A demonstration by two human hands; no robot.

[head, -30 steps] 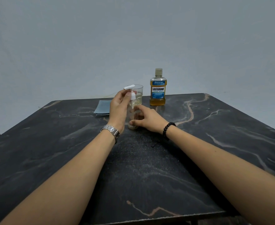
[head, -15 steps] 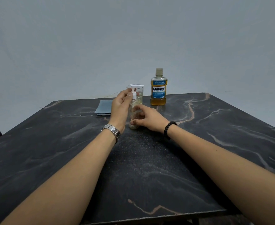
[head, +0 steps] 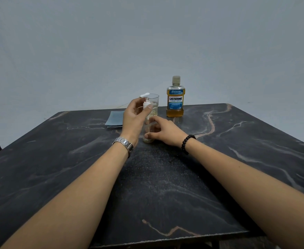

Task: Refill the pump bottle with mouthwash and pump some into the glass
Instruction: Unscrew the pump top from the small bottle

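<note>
1. left hand (head: 135,117) pinches the pump collar, and the nozzle has swung round to point left since a moment ago, so it's being twisted.
2. right hand (head: 163,131) grips the bottle (head: 148,130) low, between both hands.
3. glass (head: 154,105) and mouthwash (head: 175,97) sit just beyond, refill looks not started.

Glossy marbled table (head: 237,150), clear plastic pump bottle (head: 148,130)

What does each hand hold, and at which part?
Both hold the pump bottle: left hand pinches its white collar, right hand grips its clear body.
</note>
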